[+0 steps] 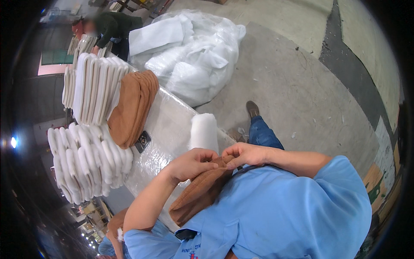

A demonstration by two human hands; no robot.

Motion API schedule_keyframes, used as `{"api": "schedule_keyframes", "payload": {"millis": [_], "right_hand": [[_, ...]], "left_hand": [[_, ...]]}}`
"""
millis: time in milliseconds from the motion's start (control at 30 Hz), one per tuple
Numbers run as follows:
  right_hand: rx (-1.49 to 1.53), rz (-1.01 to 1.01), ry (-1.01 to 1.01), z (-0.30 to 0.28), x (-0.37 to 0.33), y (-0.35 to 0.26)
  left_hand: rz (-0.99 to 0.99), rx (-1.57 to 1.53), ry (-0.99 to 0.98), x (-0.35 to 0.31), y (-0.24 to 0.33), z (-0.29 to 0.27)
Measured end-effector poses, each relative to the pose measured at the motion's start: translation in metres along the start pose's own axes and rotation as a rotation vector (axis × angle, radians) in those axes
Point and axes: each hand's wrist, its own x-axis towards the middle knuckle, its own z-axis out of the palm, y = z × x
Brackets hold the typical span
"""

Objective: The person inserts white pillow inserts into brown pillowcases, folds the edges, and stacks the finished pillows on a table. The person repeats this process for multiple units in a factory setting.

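A piece of brown, suede-like fabric hangs against the front of my blue shirt, its upper edge pinched in both hands. My left hand is closed on that edge, thumb pressed toward the fingertips. Close beside it, almost touching, my right hand pinches the same edge with thumb and forefinger. Just beyond the hands, a roll of white fluffy padding rests on the plastic-covered table. What lies inside the fabric's fold is hidden.
Farther left stand a stack of brown fabric pieces, a black phone and stacks of white padded pieces. A big clear plastic bag of white padding sits beyond the table. Another person bends over white stacks at the far left.
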Motion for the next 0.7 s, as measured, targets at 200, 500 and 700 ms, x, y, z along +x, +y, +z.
{"api": "schedule_keyframes", "payload": {"millis": [200,500,700], "right_hand": [[-0.041,-0.039,0.081,-0.003,0.004,0.01],[-0.275,-0.187,0.232,0.008,0.001,0.009],[-0.245,-0.077,0.019,-0.002,0.011,-0.002]], "left_hand": [[-0.033,0.03,0.026,0.014,-0.002,-0.001],[0.1,0.58,0.243,0.013,0.003,-0.002],[0.37,0.996,0.504,-0.003,0.012,0.024]]}}
